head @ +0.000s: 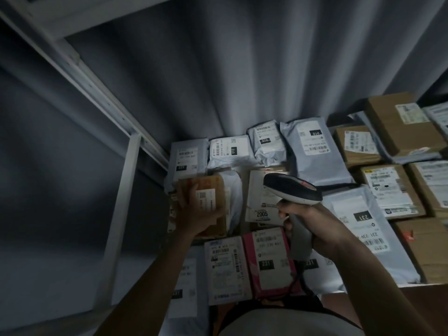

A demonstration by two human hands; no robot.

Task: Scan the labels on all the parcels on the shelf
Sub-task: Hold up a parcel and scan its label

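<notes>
Matt cardboard box, glossy plastic scanner.

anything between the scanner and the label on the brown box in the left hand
Nothing visible does. The scanner in the right hand sits right of the brown box; the left hand grips its left side, label uncovered.

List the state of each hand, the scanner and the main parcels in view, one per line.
left hand: grips the brown box, lifting its edge.
brown box: tilted, label facing the scanner.
right hand: grips the scanner by its handle.
scanner: held above the parcels, head towards the brown box.
pink parcel: flat, label up.
grey mailer: flat, label up.
shelf frame: upright, untouched.
</notes>
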